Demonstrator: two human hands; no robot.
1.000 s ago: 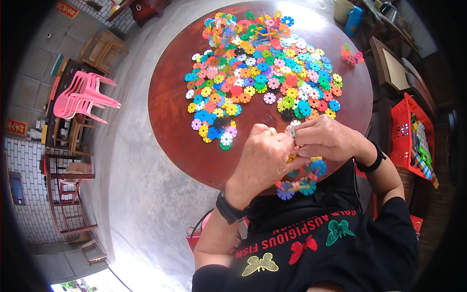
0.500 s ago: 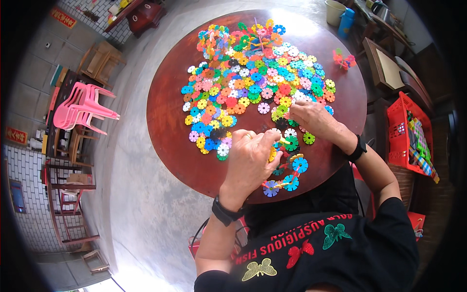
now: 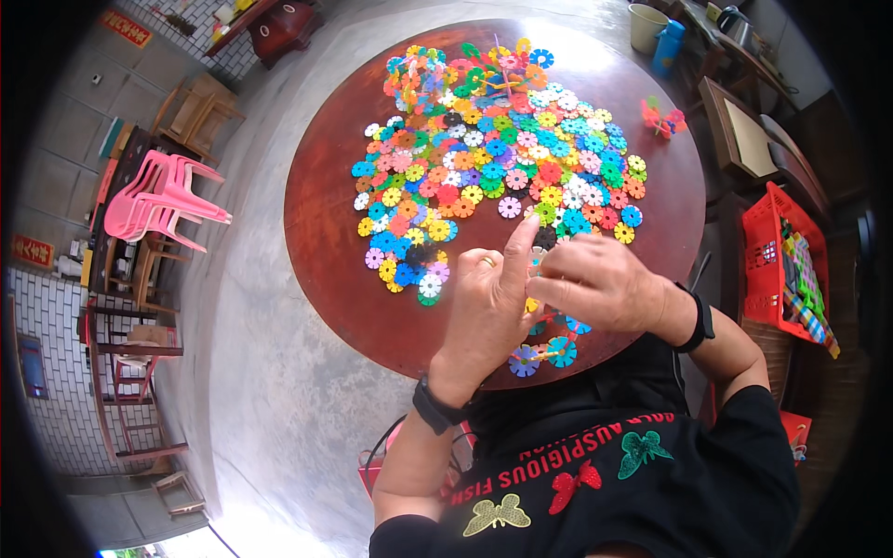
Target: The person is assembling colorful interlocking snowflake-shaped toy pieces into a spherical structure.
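Observation:
My left hand [image 3: 488,302] is over the near part of the round table, index finger stretched out and the other fingers curled around a ring-like chain of slotted plastic flower discs. The chain's blue and purple discs [image 3: 524,361] show below my hands, joined edgewise by red and yellow ones. My right hand [image 3: 600,279] meets the left with thumb and fingertips pinched together; what lies between them is hidden. Just beyond the hands spreads a large pile of multicoloured flower discs [image 3: 510,206].
On the dark red-brown round table [image 3: 326,232], built-up disc pieces [image 3: 416,79] stand at the back, and a small pink one [image 3: 662,119] sits at the right. A red crate [image 3: 765,260] is right of the table, stacked pink chairs [image 3: 158,200] left. A blue flask [image 3: 667,46] stands behind.
My right hand has left the pile and moved nearer, to the left hand. My left index finger has straightened. The chain is now more covered by my hands.

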